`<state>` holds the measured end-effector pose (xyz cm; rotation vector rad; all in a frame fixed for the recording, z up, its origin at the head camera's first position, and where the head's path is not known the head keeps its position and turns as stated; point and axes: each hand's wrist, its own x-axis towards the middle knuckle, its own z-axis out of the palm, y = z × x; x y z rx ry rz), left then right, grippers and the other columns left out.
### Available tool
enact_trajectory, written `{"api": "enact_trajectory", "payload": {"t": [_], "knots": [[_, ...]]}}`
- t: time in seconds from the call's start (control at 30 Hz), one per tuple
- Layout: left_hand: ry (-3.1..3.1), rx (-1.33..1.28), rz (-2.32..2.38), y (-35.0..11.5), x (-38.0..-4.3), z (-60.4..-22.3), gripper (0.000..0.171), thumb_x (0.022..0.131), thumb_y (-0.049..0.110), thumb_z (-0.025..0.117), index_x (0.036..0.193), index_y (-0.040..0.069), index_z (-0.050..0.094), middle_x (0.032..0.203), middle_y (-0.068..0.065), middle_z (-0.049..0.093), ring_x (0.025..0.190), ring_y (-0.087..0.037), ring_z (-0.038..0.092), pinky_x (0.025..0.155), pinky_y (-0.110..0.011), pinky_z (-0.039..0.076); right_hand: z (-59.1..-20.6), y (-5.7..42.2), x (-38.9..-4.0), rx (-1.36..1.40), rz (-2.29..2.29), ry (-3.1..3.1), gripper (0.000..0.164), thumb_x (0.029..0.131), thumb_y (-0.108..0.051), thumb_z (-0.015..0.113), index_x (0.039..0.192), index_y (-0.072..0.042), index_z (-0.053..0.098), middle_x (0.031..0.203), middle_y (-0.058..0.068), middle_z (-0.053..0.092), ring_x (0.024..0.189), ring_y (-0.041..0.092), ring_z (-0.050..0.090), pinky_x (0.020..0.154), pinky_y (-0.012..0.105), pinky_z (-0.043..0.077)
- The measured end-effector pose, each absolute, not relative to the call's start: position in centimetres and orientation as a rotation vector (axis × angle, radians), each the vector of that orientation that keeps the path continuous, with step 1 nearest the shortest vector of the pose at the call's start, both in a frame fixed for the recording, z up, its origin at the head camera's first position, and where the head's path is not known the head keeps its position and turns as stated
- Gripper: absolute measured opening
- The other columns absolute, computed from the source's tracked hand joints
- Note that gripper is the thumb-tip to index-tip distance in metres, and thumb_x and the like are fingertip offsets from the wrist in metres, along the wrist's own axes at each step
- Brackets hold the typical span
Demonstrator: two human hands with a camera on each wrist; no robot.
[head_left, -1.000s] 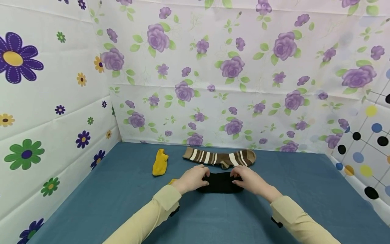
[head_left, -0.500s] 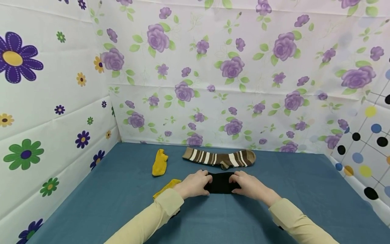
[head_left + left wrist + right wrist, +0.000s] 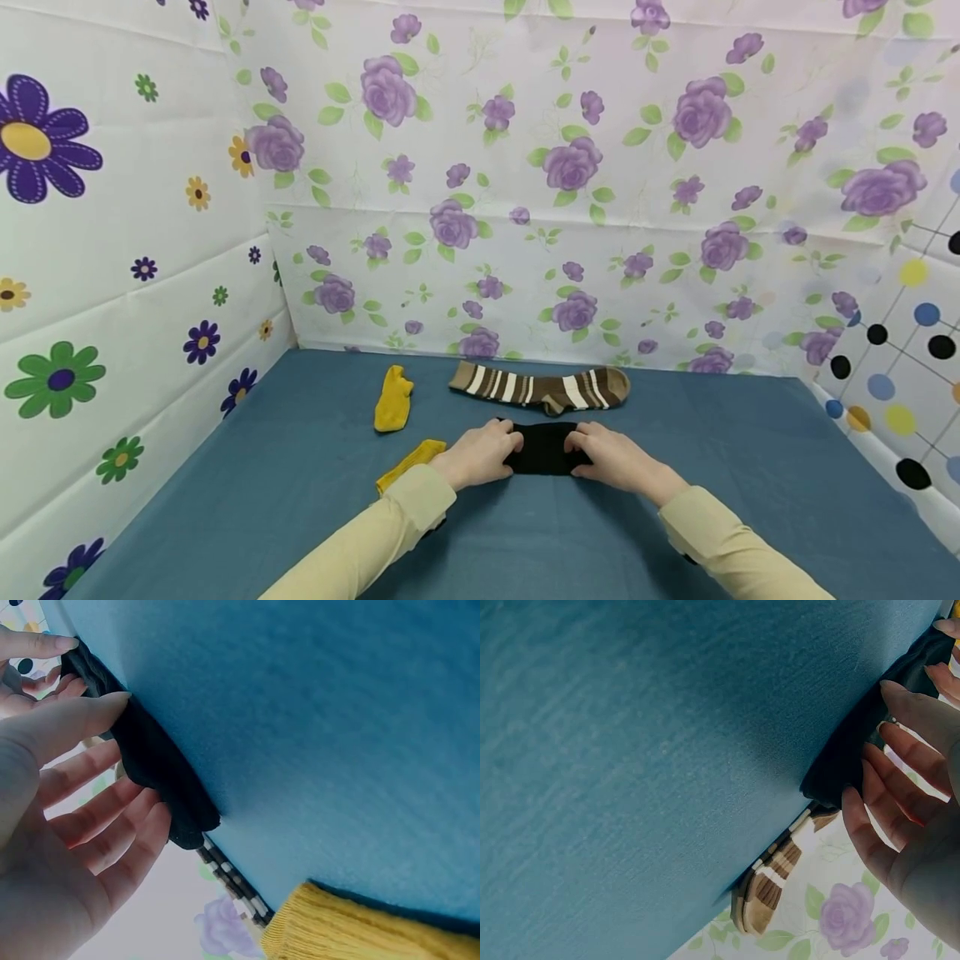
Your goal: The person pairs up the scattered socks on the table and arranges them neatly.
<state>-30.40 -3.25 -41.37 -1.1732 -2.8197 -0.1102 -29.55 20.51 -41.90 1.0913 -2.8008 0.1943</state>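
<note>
Head view: pinching a flat black strip of soft fabric (image 3: 543,450) at both ends, bare left hand (image 3: 476,452) on its left, bare right hand (image 3: 611,454) on its right! Plenty of smooth blue cloth tabletop (image 3: 540,550) in front and rightward. Just beside the left wrist, a ribbed yellow knit sock (image 3: 415,463). Just beyond the strip, a long brown-and-white striped sock (image 3: 540,390); farther back, the tabletop's rear edge against white rose-printed fabric (image 3: 517,183).

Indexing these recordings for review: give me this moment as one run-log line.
left hand: holds black cloth, left side | right hand: holds its right side | striped sock: beyond cloth | yellow socks: left of cloth
</note>
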Motion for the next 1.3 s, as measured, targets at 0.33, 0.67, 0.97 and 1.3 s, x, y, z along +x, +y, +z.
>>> {"api": "enact_trajectory", "payload": {"t": [0.33, 0.67, 0.97, 1.3], "knots": [[-2.862, -1.132, -0.116, -3.1, -31.3, -41.4, 0.02, 0.081, 0.019, 0.069, 0.099, 0.014, 0.062, 0.092, 0.0, 0.051, 0.086, -0.015, 0.049, 0.063, -0.023, 0.043, -41.9, 20.4, -29.8, 1.058, 0.201, -2.816, 0.024, 0.076, -0.018, 0.074, 0.095, -0.01, 0.061, 0.086, 0.002, 0.05, 0.08, 0.019, 0.052, 0.062, 0.032, 0.044], [-2.893, -1.085, -0.145, -2.7, -31.9, -41.2, 0.019, 0.082, 0.016, 0.068, 0.1, 0.011, 0.063, 0.091, -0.001, 0.05, 0.087, -0.017, 0.05, 0.061, -0.025, 0.044, -41.8, 20.1, -30.5, 0.959, 0.204, -2.887, 0.024, 0.076, -0.019, 0.073, 0.094, -0.009, 0.06, 0.085, 0.004, 0.05, 0.078, 0.019, 0.051, 0.059, 0.032, 0.043], [-2.902, -1.07, -0.144, -2.7, -32.0, -41.1, 0.017, 0.082, 0.013, 0.068, 0.099, 0.011, 0.063, 0.091, -0.002, 0.049, 0.086, -0.018, 0.049, 0.06, -0.026, 0.043, -41.8, 19.9, -30.8, 0.918, 0.201, -2.925, 0.023, 0.077, -0.02, 0.073, 0.093, -0.011, 0.06, 0.084, 0.002, 0.048, 0.077, 0.018, 0.051, 0.058, 0.032, 0.043], [-2.927, -1.096, -0.25, -3.5, -32.0, -40.7, 0.019, 0.083, 0.019, 0.067, 0.1, 0.011, 0.062, 0.091, -0.001, 0.048, 0.083, -0.016, 0.049, 0.06, -0.026, 0.043, -41.8, 20.2, -30.8, 0.953, 0.211, -2.904, 0.024, 0.077, -0.019, 0.073, 0.095, -0.01, 0.061, 0.085, 0.002, 0.049, 0.077, 0.019, 0.051, 0.058, 0.032, 0.044]]}}
